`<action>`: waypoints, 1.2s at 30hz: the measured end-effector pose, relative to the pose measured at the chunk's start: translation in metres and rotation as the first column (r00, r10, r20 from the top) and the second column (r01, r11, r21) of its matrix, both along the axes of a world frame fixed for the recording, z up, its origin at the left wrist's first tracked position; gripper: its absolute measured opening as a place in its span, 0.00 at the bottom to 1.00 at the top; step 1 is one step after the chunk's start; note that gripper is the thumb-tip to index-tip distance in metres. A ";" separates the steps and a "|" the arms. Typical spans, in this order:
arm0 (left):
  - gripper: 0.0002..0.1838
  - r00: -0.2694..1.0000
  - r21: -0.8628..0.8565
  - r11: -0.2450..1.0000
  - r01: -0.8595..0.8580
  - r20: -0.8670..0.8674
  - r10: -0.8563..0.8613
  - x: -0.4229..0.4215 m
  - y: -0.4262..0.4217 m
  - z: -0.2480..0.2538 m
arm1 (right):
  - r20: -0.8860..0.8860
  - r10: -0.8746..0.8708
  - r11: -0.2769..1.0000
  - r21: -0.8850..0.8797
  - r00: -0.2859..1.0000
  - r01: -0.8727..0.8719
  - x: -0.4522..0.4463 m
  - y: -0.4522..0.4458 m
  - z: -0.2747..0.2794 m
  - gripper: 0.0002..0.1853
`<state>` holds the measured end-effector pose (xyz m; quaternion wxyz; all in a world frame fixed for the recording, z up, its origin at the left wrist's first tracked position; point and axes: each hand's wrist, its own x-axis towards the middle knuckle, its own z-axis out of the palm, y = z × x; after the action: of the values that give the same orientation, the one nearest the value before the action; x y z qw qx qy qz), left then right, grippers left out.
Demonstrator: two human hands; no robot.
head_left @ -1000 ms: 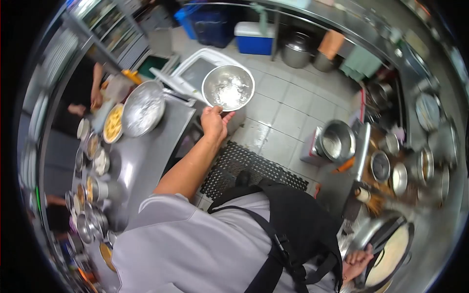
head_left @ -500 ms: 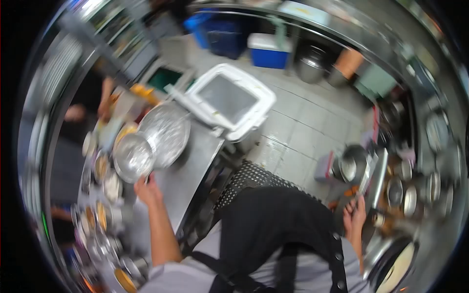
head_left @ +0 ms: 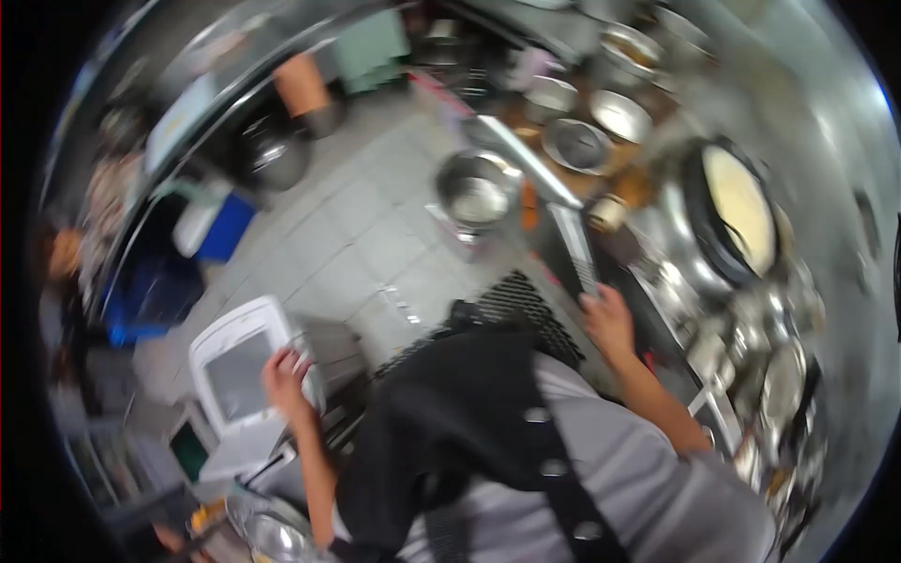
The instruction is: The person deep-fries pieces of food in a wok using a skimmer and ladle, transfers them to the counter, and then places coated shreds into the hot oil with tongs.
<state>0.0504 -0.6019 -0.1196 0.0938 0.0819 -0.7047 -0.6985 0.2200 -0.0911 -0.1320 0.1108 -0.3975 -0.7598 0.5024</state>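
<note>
My left hand point(head_left: 288, 380) is raised beside the white-rimmed bin point(head_left: 211, 375), its fingers loosely bent and apart with nothing visible in them. Whether it touches the bin I cannot tell. In my right hand point(head_left: 610, 321) are long metal tongs point(head_left: 574, 246), gripped at the near end and pointing away from me over the edge of the cooking counter. Past their tip lie a metal pan point(head_left: 574, 147) and a small container point(head_left: 608, 213). Motion blurs much of the view.
A large pot with pale contents point(head_left: 741, 211) stands at the right. Metal bowls point(head_left: 282, 537) sit at the lower left. Beyond the floor mat point(head_left: 516, 300), a steel pot point(head_left: 474, 192) stands near the counter. A blue cooler point(head_left: 225, 230) is under the far counter.
My view has swung right, from the prep table to the cooking counter. My left hand has let go of the metal bowl. My right hand still holds the tongs.
</note>
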 end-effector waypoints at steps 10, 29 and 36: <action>0.28 0.297 0.405 0.753 0.518 0.741 -0.603 -0.027 0.040 -0.092 | -0.251 -0.494 0.830 -0.420 0.832 0.366 0.038 0.042 -0.047 0.14; 0.23 0.575 -0.375 0.440 0.816 0.451 -0.682 -0.371 0.175 -0.165 | -0.056 -0.708 0.679 0.218 0.704 0.701 0.094 -0.003 -0.053 0.18; 0.14 0.383 -0.341 0.192 0.920 0.682 -0.623 -0.329 0.084 -0.263 | -0.071 -0.727 0.651 0.243 0.683 0.719 0.107 -0.013 -0.049 0.19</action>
<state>-0.2783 -0.5181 -0.3821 -0.4035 -0.1976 -0.8441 -0.2927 0.3270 -0.1043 -0.1813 0.3383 -0.6578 -0.5974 0.3097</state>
